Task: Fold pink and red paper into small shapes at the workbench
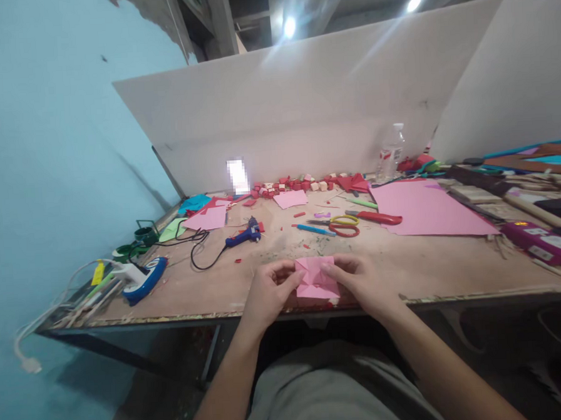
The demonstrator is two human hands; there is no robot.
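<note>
A small square of pink paper (pixel 318 286) with crease lines is held up at the table's front edge. My left hand (pixel 274 287) pinches its left side, thumb in front and fingers behind. On the opposite side my right hand (pixel 354 275) grips the paper the same way, its thumb pressed on the upper right part. Beyond my hands lie a pair of scissors (pixel 343 230) with yellow and red handles, a blue pen (pixel 316 230) and a red utility knife (pixel 379 217).
A blue glue gun (pixel 243 234) with a black cord lies left of centre, near a power strip (pixel 145 281). Large pink sheets (pixel 431 211) cover the right side. Small red and pale cubes (pixel 302 185) line the back, beside a plastic bottle (pixel 391 154). A purple box (pixel 543 243) sits at right.
</note>
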